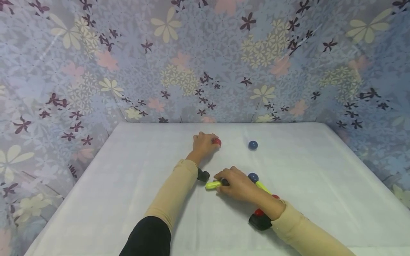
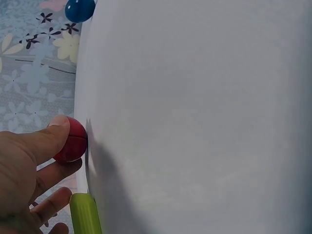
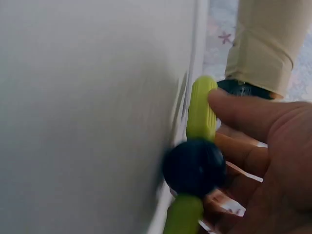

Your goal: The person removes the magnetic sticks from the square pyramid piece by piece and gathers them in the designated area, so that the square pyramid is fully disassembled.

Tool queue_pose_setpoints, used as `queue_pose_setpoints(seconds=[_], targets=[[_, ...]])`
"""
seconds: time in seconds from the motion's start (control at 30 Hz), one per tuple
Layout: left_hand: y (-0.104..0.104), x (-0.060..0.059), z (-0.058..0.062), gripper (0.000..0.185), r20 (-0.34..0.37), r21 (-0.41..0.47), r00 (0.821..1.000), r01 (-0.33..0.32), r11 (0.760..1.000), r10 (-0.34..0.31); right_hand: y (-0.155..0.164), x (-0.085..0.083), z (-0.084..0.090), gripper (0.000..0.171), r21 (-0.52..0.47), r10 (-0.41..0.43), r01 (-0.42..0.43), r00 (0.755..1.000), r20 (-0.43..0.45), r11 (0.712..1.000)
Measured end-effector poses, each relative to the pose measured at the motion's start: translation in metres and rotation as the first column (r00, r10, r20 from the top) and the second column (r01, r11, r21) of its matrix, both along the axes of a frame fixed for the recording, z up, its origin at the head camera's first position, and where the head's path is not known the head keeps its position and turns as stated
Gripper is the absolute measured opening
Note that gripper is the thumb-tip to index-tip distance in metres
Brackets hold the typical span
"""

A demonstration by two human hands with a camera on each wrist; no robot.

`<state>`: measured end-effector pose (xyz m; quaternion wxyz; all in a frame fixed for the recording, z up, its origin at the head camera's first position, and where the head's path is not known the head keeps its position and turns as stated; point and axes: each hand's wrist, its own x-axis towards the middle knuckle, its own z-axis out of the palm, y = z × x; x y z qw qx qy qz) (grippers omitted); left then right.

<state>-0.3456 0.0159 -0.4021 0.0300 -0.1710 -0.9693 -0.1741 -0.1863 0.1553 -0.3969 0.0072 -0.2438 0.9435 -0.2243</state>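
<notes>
Near the far side of the table, my left hand [image 1: 204,144] pinches a red ball [image 1: 216,142]. In the left wrist view the thumb lies on this red ball [image 2: 74,146], the other fingers spread below. My right hand [image 1: 237,185] grips a ridged yellow-green stick [image 1: 213,185] close to the tabletop. The right wrist view shows the thumb against the stick [image 3: 200,105], with a dark blue ball [image 3: 194,166] at its near end and a second green stick [image 3: 184,214] beyond the ball. Whether these parts are joined I cannot tell.
A blue ball [image 1: 253,145] sits toward the back. Beside the right forearm are another blue ball [image 1: 253,177], a yellow-green stick [image 1: 263,187] and red balls [image 1: 258,212], partly hidden by the arm. White cloth [image 1: 134,170] covers the table; a floral curtain [image 1: 205,64] hangs behind.
</notes>
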Motion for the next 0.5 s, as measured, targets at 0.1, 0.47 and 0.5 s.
queue_pose_setpoints(seconds=[0.1,0.47,0.5], targets=[[0.001,0.0,0.001,0.039,-0.01,-0.003,1.0,0.008,1.0,-0.008,0.007,0.004,0.008,0.041,0.021,-0.061,0.061,0.998,0.02,0.998],[0.001,0.0,0.0,0.042,0.014,-0.019,1.0,-0.016,1.0,0.016,0.028,0.002,0.003,0.038,0.0,-0.067,0.067,0.996,0.058,0.998],[0.001,0.0,0.0,0.041,0.014,-0.02,1.0,-0.015,1.0,0.016,0.029,0.002,0.002,0.037,-0.002,-0.069,0.069,0.996,0.059,0.998]])
